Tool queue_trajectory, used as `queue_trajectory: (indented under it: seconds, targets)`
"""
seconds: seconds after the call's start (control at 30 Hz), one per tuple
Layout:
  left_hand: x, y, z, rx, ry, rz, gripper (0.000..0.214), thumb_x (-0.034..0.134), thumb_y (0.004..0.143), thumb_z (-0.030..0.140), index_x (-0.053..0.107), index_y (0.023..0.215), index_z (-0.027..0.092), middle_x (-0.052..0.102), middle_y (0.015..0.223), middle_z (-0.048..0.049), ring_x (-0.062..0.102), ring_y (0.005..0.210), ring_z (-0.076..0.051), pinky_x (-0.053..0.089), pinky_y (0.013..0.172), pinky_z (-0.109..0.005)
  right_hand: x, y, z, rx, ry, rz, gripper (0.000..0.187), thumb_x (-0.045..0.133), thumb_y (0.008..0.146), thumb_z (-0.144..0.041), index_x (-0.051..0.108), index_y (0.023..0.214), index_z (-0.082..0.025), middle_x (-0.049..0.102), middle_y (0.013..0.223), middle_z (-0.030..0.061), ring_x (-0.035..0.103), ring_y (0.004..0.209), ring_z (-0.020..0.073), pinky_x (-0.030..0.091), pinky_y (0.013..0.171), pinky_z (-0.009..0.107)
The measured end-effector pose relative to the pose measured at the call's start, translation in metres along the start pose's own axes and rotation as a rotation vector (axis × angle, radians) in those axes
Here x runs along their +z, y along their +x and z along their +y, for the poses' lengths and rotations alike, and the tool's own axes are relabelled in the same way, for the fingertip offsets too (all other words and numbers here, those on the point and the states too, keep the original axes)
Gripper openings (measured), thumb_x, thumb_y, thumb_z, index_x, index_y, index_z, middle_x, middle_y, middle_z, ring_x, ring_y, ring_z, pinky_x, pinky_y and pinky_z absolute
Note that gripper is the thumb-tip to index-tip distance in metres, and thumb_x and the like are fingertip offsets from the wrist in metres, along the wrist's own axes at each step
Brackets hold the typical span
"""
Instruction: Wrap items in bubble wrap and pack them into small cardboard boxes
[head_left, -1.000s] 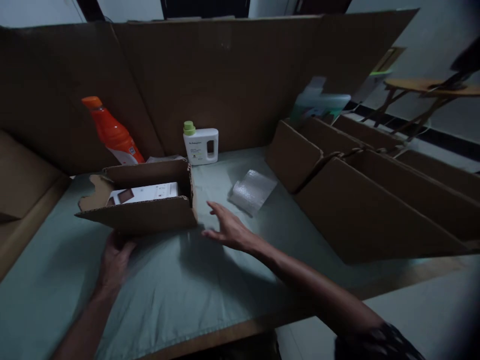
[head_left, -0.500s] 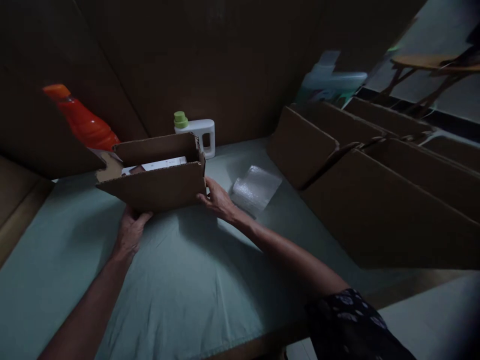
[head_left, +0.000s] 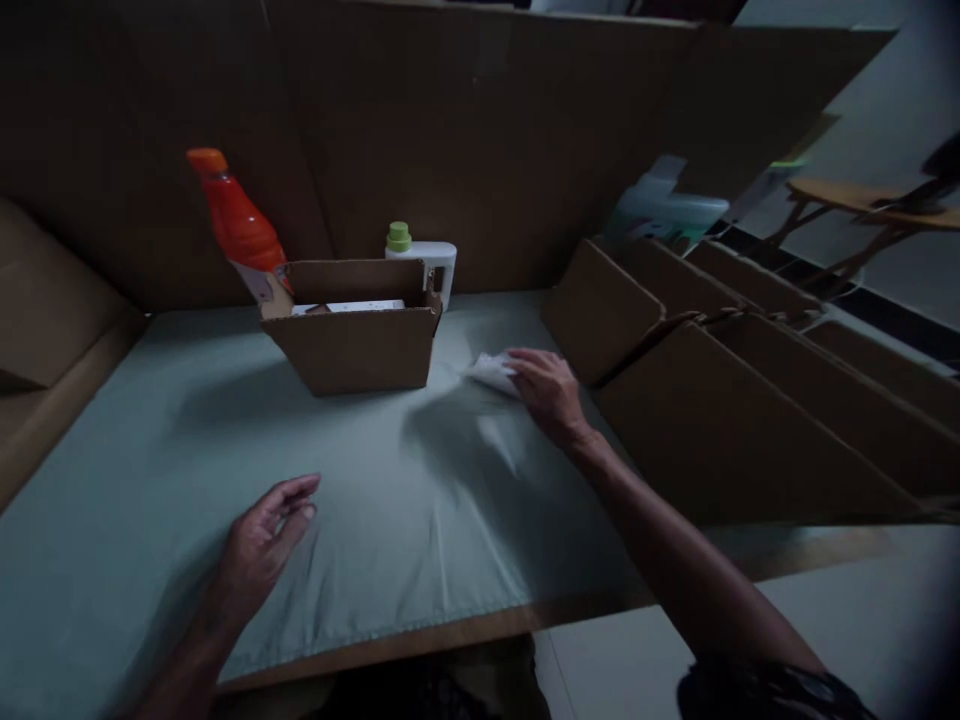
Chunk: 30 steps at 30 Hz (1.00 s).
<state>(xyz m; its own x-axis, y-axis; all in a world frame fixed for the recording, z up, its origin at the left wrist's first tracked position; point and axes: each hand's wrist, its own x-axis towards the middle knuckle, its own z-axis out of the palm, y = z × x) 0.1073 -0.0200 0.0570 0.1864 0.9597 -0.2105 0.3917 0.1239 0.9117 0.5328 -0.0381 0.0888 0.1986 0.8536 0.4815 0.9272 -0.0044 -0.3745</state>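
My right hand pinches a piece of bubble wrap, partly covered by the fingers, low over the cloth. My left hand hovers near the front of the table with fingers apart and nothing in it. Between and beyond the hands stands a small open cardboard box. Inside it, the top of a white carton shows; the rest is hidden by the box wall.
Behind the box stand an orange-red bottle and a white jug with a green cap. At right is a divided cardboard organiser, with a bluish clear container behind. A pale green cloth covers the table.
Both hands have let go of the cardboard box, which now rests on the cloth. My right hand has moved right and taken the bubble wrap; my left has drawn back toward me.
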Motion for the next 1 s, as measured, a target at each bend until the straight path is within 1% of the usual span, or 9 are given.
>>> queue_trajectory:
  seconds: [0.1, 0.23, 0.47, 0.53, 0.6, 0.7, 0.8, 0.9, 1.0]
  targets:
    - [0.012, -0.011, 0.002, 0.134, 0.035, -0.026, 0.047, 0.070, 0.074, 0.052, 0.074, 0.109, 0.021, 0.074, 0.117, -0.0120, 0.069, 0.106, -0.030, 0.054, 0.098, -0.046, -0.024, 0.014, -0.036, 0.118, 0.381, 0.271, 0.022, 0.060, 0.095, -0.039, 0.076, 0.094, -0.023, 0.074, 0.087, 0.0019, 0.067, 0.083, 0.0201, 0.052, 0.075, 0.033]
    - [0.025, -0.018, 0.018, 0.337, 0.057, 0.003, 0.043, 0.067, 0.080, 0.041, 0.070, 0.118, 0.022, 0.068, 0.126, -0.0111, 0.068, 0.105, -0.027, 0.054, 0.097, -0.044, -0.065, 0.014, -0.083, 0.143, 0.757, 0.373, 0.020, 0.070, 0.090, -0.042, 0.076, 0.089, -0.023, 0.068, 0.074, -0.0023, 0.058, 0.061, 0.0120, 0.048, 0.059, 0.026]
    - [0.047, -0.004, 0.101, 0.633, -0.117, 0.028, 0.082, 0.084, 0.068, 0.035, 0.052, 0.141, 0.020, 0.047, 0.153, -0.0145, 0.041, 0.144, -0.037, 0.032, 0.119, -0.051, -0.081, 0.000, -0.157, 0.036, 0.860, 0.237, 0.022, 0.067, 0.093, -0.047, 0.074, 0.093, -0.027, 0.070, 0.086, 0.0003, 0.067, 0.076, 0.0159, 0.056, 0.067, 0.029]
    - [0.050, 0.005, 0.113, 0.590, -0.199, -0.079, 0.084, 0.090, 0.061, 0.036, 0.057, 0.136, 0.017, 0.054, 0.146, -0.0149, 0.044, 0.141, -0.039, 0.035, 0.117, -0.051, -0.080, -0.003, -0.176, 0.052, 0.876, 0.189, 0.027, 0.063, 0.094, -0.051, 0.073, 0.096, -0.026, 0.070, 0.090, 0.0010, 0.069, 0.084, 0.0185, 0.059, 0.071, 0.032]
    - [0.051, 0.011, 0.112, 0.497, -0.241, -0.274, 0.069, 0.089, 0.063, 0.039, 0.066, 0.123, 0.015, 0.067, 0.127, -0.0130, 0.058, 0.126, -0.037, 0.045, 0.107, -0.047, -0.077, -0.005, -0.189, 0.073, 0.904, 0.149, 0.032, 0.061, 0.094, -0.055, 0.072, 0.100, -0.026, 0.071, 0.093, 0.0017, 0.070, 0.089, 0.0202, 0.060, 0.073, 0.033]
    - [0.046, 0.006, 0.090, 0.368, -0.239, -0.483, 0.035, 0.078, 0.076, 0.044, 0.075, 0.095, 0.015, 0.074, 0.096, -0.0076, 0.068, 0.096, -0.027, 0.054, 0.087, -0.037, -0.067, -0.006, -0.186, 0.115, 0.924, 0.121, 0.036, 0.060, 0.092, -0.059, 0.072, 0.101, -0.026, 0.071, 0.093, 0.0023, 0.070, 0.089, 0.0202, 0.059, 0.073, 0.033]
    - [0.037, -0.011, 0.057, 0.200, -0.299, -0.459, 0.028, 0.077, 0.076, 0.044, 0.073, 0.081, 0.016, 0.072, 0.079, -0.0039, 0.065, 0.074, -0.018, 0.052, 0.070, -0.028, -0.041, -0.005, -0.163, 0.208, 0.962, 0.070, 0.035, 0.067, 0.085, -0.058, 0.071, 0.093, -0.024, 0.070, 0.086, 0.0017, 0.067, 0.077, 0.0167, 0.056, 0.066, 0.028]
    - [0.031, -0.031, 0.030, 0.007, -0.459, -0.402, 0.034, 0.080, 0.071, 0.045, 0.070, 0.085, 0.015, 0.068, 0.074, -0.0015, 0.059, 0.063, -0.013, 0.049, 0.061, -0.024, 0.005, -0.005, -0.141, 0.321, 1.013, -0.042, 0.035, 0.071, 0.079, -0.055, 0.069, 0.081, -0.021, 0.066, 0.072, 0.0001, 0.057, 0.061, 0.0122, 0.049, 0.057, 0.025]
    - [0.030, -0.047, 0.013, -0.101, -0.566, -0.306, 0.054, 0.082, 0.067, 0.044, 0.066, 0.109, 0.014, 0.067, 0.079, -0.0013, 0.060, 0.067, -0.013, 0.051, 0.065, -0.025, 0.056, -0.008, -0.131, 0.372, 0.965, -0.193, 0.038, 0.068, 0.078, -0.056, 0.066, 0.076, -0.019, 0.065, 0.070, 0.0008, 0.055, 0.061, 0.0120, 0.047, 0.056, 0.024]
